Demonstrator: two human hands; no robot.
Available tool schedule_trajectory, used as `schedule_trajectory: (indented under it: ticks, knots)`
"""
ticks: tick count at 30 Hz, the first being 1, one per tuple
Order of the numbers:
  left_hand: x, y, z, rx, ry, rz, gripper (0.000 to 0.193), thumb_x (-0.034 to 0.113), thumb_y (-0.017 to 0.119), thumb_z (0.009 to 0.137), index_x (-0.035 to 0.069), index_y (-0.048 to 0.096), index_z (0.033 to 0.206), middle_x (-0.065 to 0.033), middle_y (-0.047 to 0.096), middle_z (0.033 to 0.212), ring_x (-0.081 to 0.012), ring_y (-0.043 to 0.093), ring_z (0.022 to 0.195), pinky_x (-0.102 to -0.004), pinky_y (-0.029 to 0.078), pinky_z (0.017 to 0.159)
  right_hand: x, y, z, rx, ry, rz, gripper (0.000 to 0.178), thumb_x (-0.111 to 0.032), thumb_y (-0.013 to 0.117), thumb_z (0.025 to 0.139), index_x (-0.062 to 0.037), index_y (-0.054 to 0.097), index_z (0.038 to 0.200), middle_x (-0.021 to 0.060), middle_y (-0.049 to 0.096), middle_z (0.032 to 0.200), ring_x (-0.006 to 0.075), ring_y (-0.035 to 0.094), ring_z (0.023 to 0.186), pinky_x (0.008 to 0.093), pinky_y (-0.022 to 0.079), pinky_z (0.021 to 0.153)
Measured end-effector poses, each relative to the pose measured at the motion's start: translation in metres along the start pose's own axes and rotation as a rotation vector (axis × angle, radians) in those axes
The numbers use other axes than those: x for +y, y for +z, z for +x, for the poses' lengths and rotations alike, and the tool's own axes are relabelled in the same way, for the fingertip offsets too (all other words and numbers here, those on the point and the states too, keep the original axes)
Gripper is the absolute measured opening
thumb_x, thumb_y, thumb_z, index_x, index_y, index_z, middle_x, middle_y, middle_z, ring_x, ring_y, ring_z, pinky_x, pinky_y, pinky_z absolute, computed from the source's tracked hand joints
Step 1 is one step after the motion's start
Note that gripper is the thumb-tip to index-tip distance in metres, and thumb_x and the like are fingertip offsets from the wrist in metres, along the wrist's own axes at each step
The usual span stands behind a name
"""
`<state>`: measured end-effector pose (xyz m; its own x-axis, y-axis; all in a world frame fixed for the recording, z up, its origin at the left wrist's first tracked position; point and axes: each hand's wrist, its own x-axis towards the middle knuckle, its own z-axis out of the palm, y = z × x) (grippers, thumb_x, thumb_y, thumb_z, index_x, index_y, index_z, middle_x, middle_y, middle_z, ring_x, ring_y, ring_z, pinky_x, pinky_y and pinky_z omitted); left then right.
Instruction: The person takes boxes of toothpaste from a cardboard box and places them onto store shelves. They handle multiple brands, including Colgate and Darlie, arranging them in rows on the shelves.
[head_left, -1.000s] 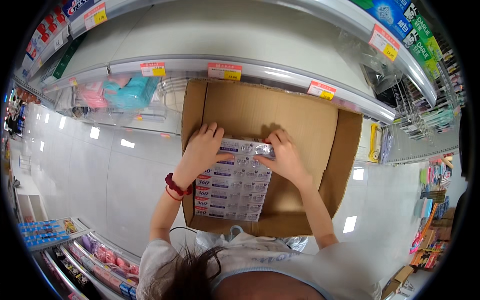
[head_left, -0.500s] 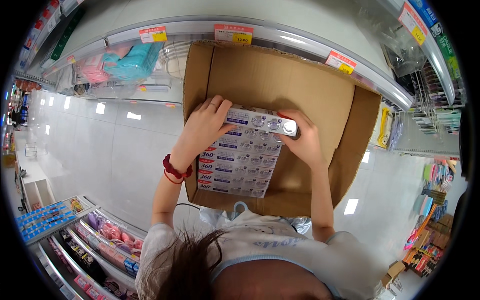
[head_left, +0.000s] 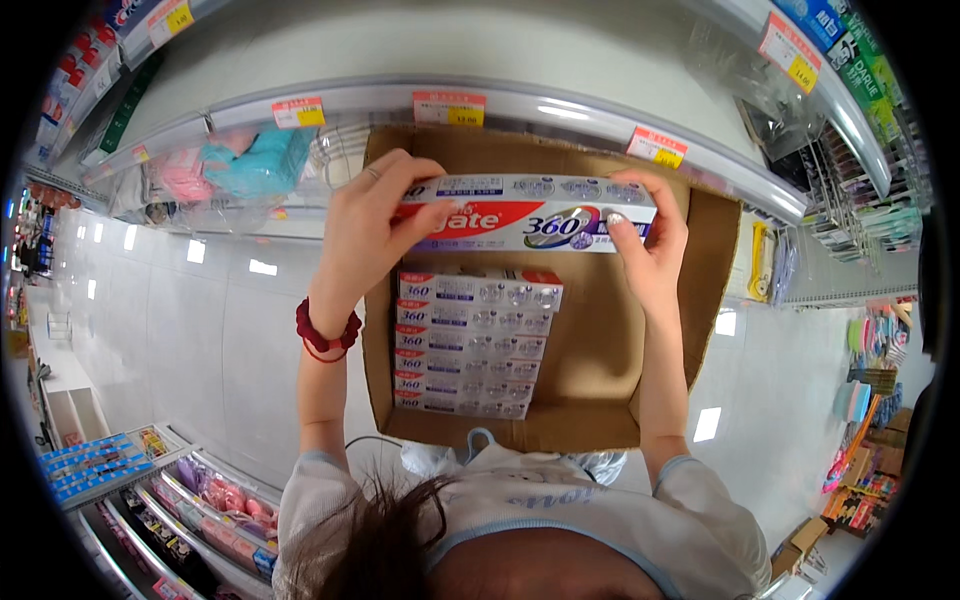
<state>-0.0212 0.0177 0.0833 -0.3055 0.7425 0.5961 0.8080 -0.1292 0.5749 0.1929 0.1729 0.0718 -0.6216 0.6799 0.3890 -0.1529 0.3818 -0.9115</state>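
Observation:
Between my two hands is a long white and red toothpaste box (head_left: 480, 222), lifted over an open cardboard carton (head_left: 590, 350). My left hand (head_left: 385, 215) wraps round the box's left end, thumb on its front. My right hand (head_left: 648, 235) grips the right end, with the thumb also on the front face. Below the lifted box, a row of similar toothpaste boxes (head_left: 470, 345) is packed inside the carton on its left side. The right part of the carton shows bare brown cardboard.
A white shelf (head_left: 480, 50) with price tags runs just beyond the carton. Wrapped pink and blue goods (head_left: 255, 170) lie on a lower shelf at left. Racks of small packages (head_left: 215, 480) stand at lower left. Cartons (head_left: 800, 545) stand at the lower right.
The toothpaste box has come up out of the row and away from me, its front face now showing. Both hands have moved with it, ending further apart.

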Motion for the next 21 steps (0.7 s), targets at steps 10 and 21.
schedule_trajectory:
  ticks: [10, 21]
  knots:
    - [-0.060, -0.003, 0.090, 0.429, 0.073, 0.003, 0.032, 0.016, 0.054, 0.089, 0.001, 0.047, 0.117, -0.0159, 0.056, 0.109, -0.0257, 0.054, 0.102, -0.0323, 0.042, 0.084, 0.012, 0.030, 0.119, 0.086, -0.314, -0.018, 0.034, -0.007, 0.063, 0.083, -0.0006, 0.046, 0.111, 0.0056, 0.057, 0.097, 0.0102, 0.053, 0.089, 0.0234, 0.042, 0.078]
    - [-0.089, 0.002, 0.093, 0.286, -0.288, 0.076, 0.034, 0.030, 0.043, 0.093, 0.002, 0.054, 0.108, -0.0168, 0.061, 0.094, -0.0330, 0.058, 0.086, -0.0369, 0.044, 0.074, 0.017, 0.011, 0.143, -0.295, 0.044, -0.105, 0.032, -0.013, 0.062, 0.084, -0.0023, 0.046, 0.110, 0.0050, 0.056, 0.096, 0.0114, 0.051, 0.090, 0.0263, 0.041, 0.083]
